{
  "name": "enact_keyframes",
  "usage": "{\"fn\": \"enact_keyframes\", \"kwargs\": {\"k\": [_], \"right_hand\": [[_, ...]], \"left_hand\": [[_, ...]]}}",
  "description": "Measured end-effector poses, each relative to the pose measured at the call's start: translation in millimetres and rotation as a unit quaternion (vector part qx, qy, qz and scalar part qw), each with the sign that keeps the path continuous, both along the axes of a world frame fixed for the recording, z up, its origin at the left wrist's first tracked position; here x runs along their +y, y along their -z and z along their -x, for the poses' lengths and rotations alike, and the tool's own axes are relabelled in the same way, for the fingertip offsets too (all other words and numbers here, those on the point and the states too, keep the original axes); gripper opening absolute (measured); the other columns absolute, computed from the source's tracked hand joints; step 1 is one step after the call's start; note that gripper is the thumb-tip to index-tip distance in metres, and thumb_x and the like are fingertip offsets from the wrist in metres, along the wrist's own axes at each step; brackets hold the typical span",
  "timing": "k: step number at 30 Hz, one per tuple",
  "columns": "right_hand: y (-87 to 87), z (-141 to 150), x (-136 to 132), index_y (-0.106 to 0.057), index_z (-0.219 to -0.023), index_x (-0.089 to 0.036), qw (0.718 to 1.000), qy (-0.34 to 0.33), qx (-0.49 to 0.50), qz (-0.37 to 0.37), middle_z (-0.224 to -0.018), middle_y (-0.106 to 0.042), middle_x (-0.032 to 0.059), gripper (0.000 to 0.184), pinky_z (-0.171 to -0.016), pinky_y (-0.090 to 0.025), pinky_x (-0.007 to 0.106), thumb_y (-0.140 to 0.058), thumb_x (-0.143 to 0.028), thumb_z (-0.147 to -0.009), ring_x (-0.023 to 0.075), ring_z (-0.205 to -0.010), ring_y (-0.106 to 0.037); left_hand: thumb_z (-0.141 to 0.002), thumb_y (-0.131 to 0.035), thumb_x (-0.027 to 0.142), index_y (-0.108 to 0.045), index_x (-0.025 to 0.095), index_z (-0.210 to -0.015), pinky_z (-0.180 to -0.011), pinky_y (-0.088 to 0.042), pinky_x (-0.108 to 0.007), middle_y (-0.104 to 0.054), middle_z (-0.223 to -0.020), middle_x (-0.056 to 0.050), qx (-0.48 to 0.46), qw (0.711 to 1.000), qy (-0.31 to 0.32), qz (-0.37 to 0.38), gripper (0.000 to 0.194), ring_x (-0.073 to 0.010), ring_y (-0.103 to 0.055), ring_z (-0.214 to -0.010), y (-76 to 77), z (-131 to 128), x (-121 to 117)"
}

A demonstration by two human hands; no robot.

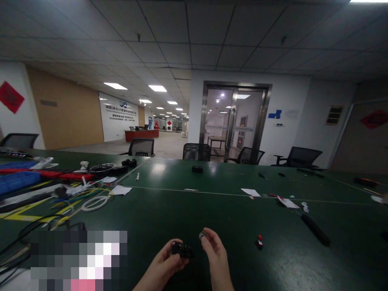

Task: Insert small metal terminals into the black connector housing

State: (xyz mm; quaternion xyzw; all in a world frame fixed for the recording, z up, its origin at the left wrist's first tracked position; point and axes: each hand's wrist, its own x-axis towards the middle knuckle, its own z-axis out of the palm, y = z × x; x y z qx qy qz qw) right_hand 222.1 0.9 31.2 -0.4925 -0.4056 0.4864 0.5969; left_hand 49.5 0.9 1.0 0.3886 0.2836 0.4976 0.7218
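My left hand [172, 260] is closed around a small black device with several round bumps [182, 249], held just above the green table near its front edge. To its right, my right hand [214, 251] pinches a small greyish, shiny piece [203, 234] between thumb and fingers. A gap separates the two held things. What exactly the small piece is, I cannot make out. A small red and silver item [259, 241] lies on the table to the right of my right hand.
A long black-handled tool [315, 229] lies at the right. White papers [251, 192], a small wrench [138, 176] and a black box [197, 169] are farther back. Cables [95, 203] and blue trays [18, 182] crowd the left. Chairs [196, 152] line the far edge.
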Motion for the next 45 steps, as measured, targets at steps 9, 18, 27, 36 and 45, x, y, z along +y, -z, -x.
{"fn": "enact_keyframes", "kwargs": {"k": [9,18,27,36,45], "right_hand": [[3.4,-0.2,1.8,-0.063,-0.098,-0.017,0.998,0.051,0.026,-0.014,-0.095,-0.066,0.0067,0.058,-0.083,-0.045,0.035,-0.069,-0.058,-0.057,0.0251,-0.094,-0.059],[5.4,-3.5,1.9,-0.061,-0.101,-0.019,0.997,0.066,0.033,-0.001,-0.100,-0.065,0.0062,0.053,-0.085,-0.044,0.034,-0.065,-0.057,-0.063,0.0240,-0.098,-0.056],[4.1,-6.2,2.5,-0.062,-0.099,-0.021,0.996,0.089,0.011,0.005,-0.100,-0.065,0.0056,0.048,-0.083,-0.046,0.034,-0.064,-0.054,-0.064,0.0241,-0.096,-0.057],[15.4,-10.3,7.9,-0.060,-0.104,-0.022,0.995,0.103,0.011,0.006,-0.105,-0.064,0.0051,0.046,-0.082,-0.047,0.033,-0.062,-0.051,-0.068,0.0238,-0.100,-0.057],[17.1,-13.2,8.8,-0.058,-0.107,-0.021,0.991,0.131,0.015,0.036,-0.108,-0.063,0.0055,0.046,-0.084,-0.045,0.033,-0.060,-0.049,-0.069,0.0242,-0.104,-0.055]], "left_hand": [[-0.064,-0.079,0.034,-0.059,0.021,-0.101,-0.078,-0.043,-0.031,-0.064,-0.100,-0.007,-0.014,1.000,-0.003,0.009,0.045,-0.0218,-0.064,-0.084,0.9,-0.1,0.3],[-0.065,-0.078,0.035,-0.059,0.020,-0.104,-0.078,-0.044,-0.036,-0.064,-0.097,-0.008,-0.003,1.000,-0.002,0.012,0.046,-0.0223,-0.065,-0.081,-2.8,0.6,-3.2],[-0.064,-0.079,0.032,-0.060,0.020,-0.100,-0.078,-0.045,-0.032,-0.065,-0.097,-0.006,-0.023,1.000,0.004,0.011,0.042,-0.0206,-0.065,-0.081,-6.0,0.8,-3.1],[-0.064,-0.078,0.032,-0.061,0.020,-0.100,-0.078,-0.045,-0.031,-0.065,-0.098,-0.006,-0.017,1.000,-0.003,0.002,0.041,-0.0196,-0.064,-0.081,-9.5,0.4,-4.6],[-0.062,-0.080,0.032,-0.060,0.021,-0.100,-0.076,-0.045,-0.030,-0.065,-0.097,-0.006,-0.014,1.000,-0.002,0.005,0.044,-0.0193,-0.064,-0.080,-7.7,0.6,-3.2]]}}
